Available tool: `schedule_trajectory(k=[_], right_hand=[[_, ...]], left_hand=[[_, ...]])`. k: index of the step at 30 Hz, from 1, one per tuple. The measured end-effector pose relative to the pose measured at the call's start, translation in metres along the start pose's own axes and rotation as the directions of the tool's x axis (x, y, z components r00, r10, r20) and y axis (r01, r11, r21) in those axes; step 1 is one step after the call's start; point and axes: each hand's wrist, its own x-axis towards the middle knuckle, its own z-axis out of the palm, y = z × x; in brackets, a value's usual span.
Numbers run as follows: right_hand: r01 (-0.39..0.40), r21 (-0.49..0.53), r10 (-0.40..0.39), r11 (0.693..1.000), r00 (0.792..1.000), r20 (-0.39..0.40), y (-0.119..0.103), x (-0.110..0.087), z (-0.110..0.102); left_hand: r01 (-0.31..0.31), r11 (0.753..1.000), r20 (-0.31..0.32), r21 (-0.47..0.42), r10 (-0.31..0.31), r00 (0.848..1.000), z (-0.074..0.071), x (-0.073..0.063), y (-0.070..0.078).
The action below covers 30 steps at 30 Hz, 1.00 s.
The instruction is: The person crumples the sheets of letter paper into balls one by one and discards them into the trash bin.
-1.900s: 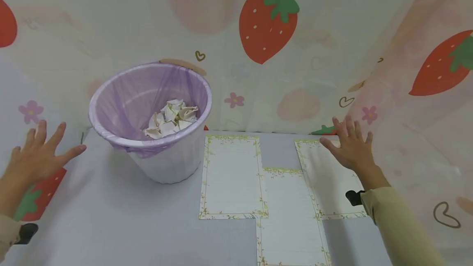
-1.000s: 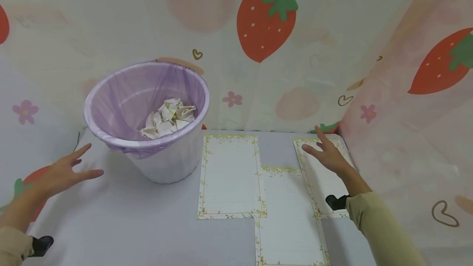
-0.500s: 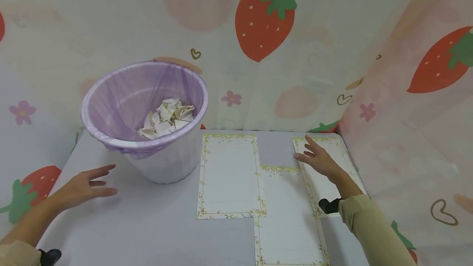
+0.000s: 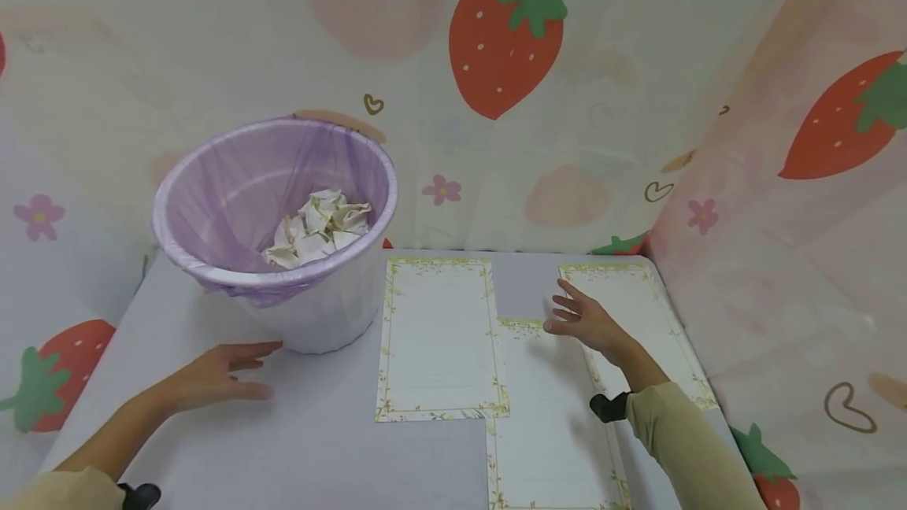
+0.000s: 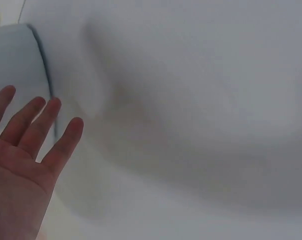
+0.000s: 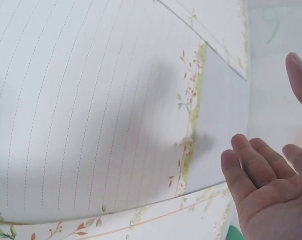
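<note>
My left hand (image 4: 212, 380) hovers over the table in front of the bin, fingers extended and holding nothing; its spread fingers show in the left wrist view. My right hand (image 4: 584, 325) is above the sheets of paper, fingers apart, also holding nothing. Beneath it lies the middle lined sheet (image 4: 546, 423) with a leafy printed border. To its left is another bordered sheet (image 4: 442, 345), and to its right a third (image 4: 638, 297), partly hidden by my right arm. The middle sheet's near end runs out of the head view.
A white bin (image 4: 319, 305) with a purple liner (image 4: 227, 187) stands at the back left, holding crumpled paper (image 4: 322, 227). A strawberry-print curtain (image 4: 623, 101) closes off the back and sides of the grey-white table (image 4: 340, 447).
Both hands have come inward and lower: the left moved right, from the table's left side to the bin's front; the right moved left and nearer the middle sheet. Papers and bin stay in place.
</note>
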Motion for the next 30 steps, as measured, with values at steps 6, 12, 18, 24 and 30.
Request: schedule_trajectory(k=[6, 12, 18, 24, 30], right_hand=[[0.008, 0.055, -0.008, 0.998, 1.0, 0.014, 0.009, 0.007, 0.009], [0.001, 0.049, -0.002, 0.999, 1.0, 0.022, 0.013, 0.012, 0.019], [0.015, 0.097, -0.02, 0.995, 0.999, 0.045, 0.009, 0.015, 0.027], [-0.005, 0.074, 0.002, 0.997, 0.999, 0.045, 0.007, 0.019, 0.035], [-0.027, 0.067, 0.024, 0.997, 0.998, 0.054, 0.008, 0.024, 0.043]], left_hand=[[-0.059, 0.998, 0.056, -0.027, 0.06, 0.997, 0.018, 0.019, 0.019], [-0.046, 0.991, 0.103, -0.126, 0.059, 0.993, 0.041, 0.035, 0.036], [0.006, 0.985, 0.09, -0.174, 0.01, 0.996, 0.061, 0.049, 0.053], [0.011, 0.983, 0.038, -0.186, -0.004, 0.999, 0.076, 0.064, 0.062], [0.035, 0.974, -0.009, -0.226, -0.038, 0.999, 0.09, 0.079, 0.067]])
